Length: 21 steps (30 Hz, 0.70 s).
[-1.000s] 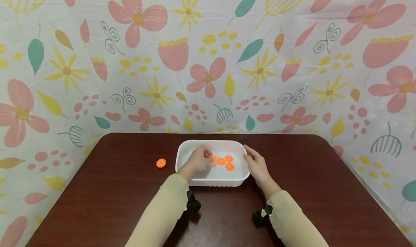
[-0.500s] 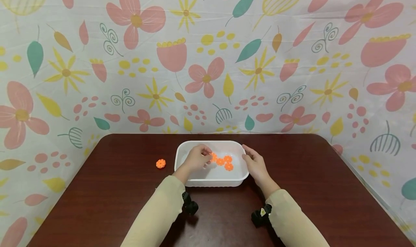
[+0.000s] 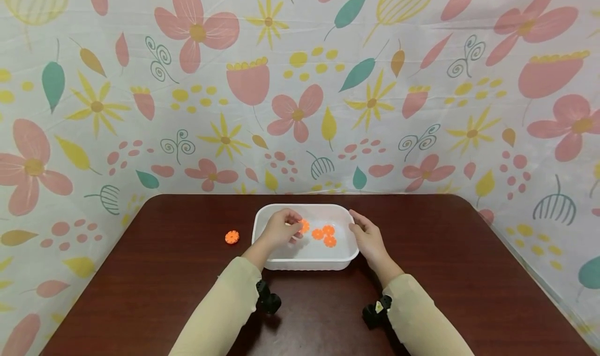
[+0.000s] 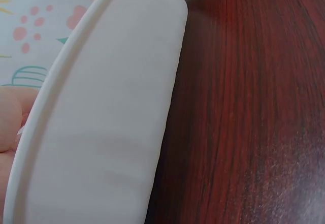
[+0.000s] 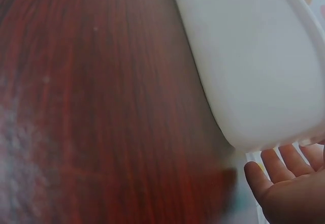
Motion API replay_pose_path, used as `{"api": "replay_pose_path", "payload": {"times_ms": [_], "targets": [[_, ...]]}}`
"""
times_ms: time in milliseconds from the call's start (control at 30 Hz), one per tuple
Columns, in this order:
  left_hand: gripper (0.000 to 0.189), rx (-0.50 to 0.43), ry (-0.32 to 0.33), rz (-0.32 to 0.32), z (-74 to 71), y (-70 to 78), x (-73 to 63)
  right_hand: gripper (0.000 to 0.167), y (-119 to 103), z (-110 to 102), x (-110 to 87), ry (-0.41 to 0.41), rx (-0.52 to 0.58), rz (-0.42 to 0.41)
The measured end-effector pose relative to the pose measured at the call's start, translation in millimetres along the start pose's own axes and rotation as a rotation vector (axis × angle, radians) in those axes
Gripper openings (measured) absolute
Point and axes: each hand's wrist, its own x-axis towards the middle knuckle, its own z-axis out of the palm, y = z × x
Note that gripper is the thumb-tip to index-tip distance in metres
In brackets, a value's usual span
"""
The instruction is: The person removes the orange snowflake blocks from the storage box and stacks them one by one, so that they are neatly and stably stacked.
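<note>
A white plastic tray (image 3: 304, 265) stands on the table with several orange notched building discs (image 3: 329, 240) in it. Inside its left part, my left hand (image 3: 279, 230) pinches one orange disc (image 3: 304, 226) between thumb and fingers, apart from the others. My right hand (image 3: 370, 239) grips the tray's right rim, thumb over the edge and fingers along the outer wall. In the left wrist view the tray's side (image 4: 111, 107) hides most of the left hand (image 4: 12, 117). The right wrist view shows the right fingers (image 5: 277, 168) beside the tray's end.
Another orange disc (image 3: 232, 237) lies on the dark wooden table (image 3: 187, 262), left of the tray. A flower-patterned cloth (image 3: 300, 85) hangs behind the table's back edge. Dark wrist cameras (image 3: 269, 300) sit on both forearms.
My left hand has moved slightly left, and the orange disc at its fingertips has come away from the other discs. My right hand has stayed at the tray's rim.
</note>
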Motion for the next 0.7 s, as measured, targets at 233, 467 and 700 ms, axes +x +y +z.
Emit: {"api": "replay_pose_path", "payload": {"times_ms": [233, 467, 700], "targets": [[0.014, 0.011, 0.014, 0.0, -4.9, -1.7, -1.5, 0.045, -1, 1, -0.8, -0.002, 0.018, -0.001], [0.015, 0.029, 0.014, -0.012, -11.8, -0.1, -4.0, 0.045, -1, 0, 0.0, -0.004, 0.003, -0.005], [0.017, 0.0, 0.033, 0.015, -17.4, -1.3, -6.2, 0.045, 0, 0, 0.1, -0.008, 0.002, -0.012]]}}
